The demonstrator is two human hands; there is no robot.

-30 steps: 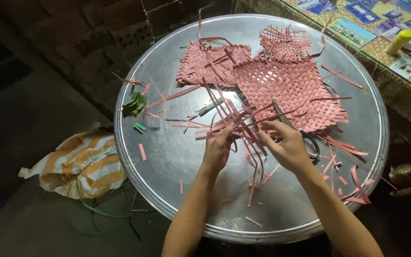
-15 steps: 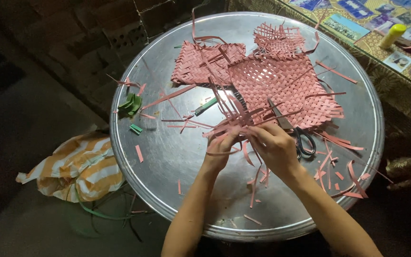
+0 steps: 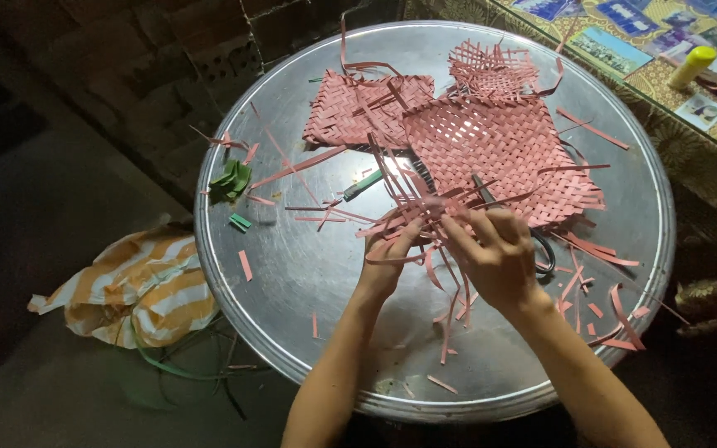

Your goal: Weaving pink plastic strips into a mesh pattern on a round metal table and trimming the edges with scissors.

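Your left hand [image 3: 385, 264] and right hand [image 3: 495, 253] have drawn closer together over the round metal tray [image 3: 292, 274] than a second ago, both now pinching loose pink plastic strips [image 3: 425, 224] at the near edge of the largest pink woven mat [image 3: 499, 149]; the strips have gathered under your fingertips, suggesting the weave is being extended; black-handled scissors [image 3: 541, 249] lie just beside your right hand
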